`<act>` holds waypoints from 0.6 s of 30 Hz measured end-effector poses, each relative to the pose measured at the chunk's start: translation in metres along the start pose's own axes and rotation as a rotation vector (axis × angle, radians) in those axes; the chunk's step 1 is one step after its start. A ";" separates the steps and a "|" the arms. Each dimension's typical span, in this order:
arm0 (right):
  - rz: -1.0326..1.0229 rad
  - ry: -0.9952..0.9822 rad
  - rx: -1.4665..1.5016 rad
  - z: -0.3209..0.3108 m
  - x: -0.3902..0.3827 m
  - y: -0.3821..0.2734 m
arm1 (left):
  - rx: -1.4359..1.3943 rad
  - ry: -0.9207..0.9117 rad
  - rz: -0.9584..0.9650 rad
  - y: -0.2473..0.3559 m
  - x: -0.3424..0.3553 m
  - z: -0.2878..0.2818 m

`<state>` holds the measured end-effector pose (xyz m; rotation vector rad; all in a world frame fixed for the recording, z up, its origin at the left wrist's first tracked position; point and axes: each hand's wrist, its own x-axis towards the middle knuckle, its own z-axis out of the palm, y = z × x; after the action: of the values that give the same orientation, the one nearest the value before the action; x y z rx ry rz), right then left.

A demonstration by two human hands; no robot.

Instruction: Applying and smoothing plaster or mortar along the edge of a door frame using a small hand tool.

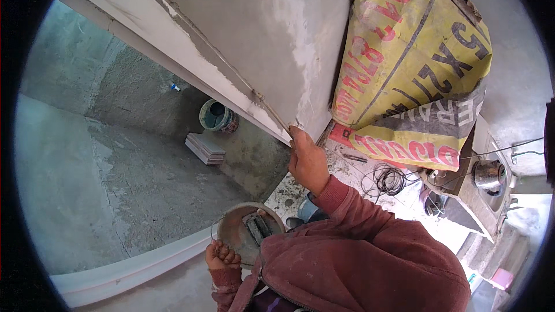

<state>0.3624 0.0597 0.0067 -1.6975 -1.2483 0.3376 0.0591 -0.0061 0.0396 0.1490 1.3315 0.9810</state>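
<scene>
My right hand [307, 159], in a maroon sleeve, is raised at the door frame [144, 23], fingers closed on the lower end of a thin, pale, stick-like tool [272, 110] lying along the mortar-streaked edge. I cannot make out the tool's exact kind. Low at the centre, my left hand [222, 256] grips the thin wire handle [213, 231] of a dirty round bucket [234, 225]. Dark, mortar-caked tools [255, 228] lie inside the bucket, their shapes partly hidden.
Through the opening are a pail [217, 117] and stacked white tiles [203, 149], beside a curved sill [127, 260]. At right hangs a large yellow banner [416, 58] above coiled cable [388, 180] on the littered floor, near a sink counter [474, 208] with a metal pot [487, 174].
</scene>
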 end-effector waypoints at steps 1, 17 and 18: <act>0.000 0.001 0.000 -0.001 -0.002 0.000 | 0.012 0.035 0.014 -0.001 -0.002 0.002; -0.031 -0.278 0.159 0.011 -0.042 -0.001 | -0.077 -0.003 0.054 -0.008 -0.013 -0.012; -0.002 -0.456 0.169 0.013 -0.046 -0.005 | -0.065 -0.006 0.073 -0.009 -0.014 -0.014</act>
<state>0.3308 0.0279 -0.0098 -1.5197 -1.4980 0.8403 0.0526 -0.0274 0.0406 0.1521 1.2948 1.0831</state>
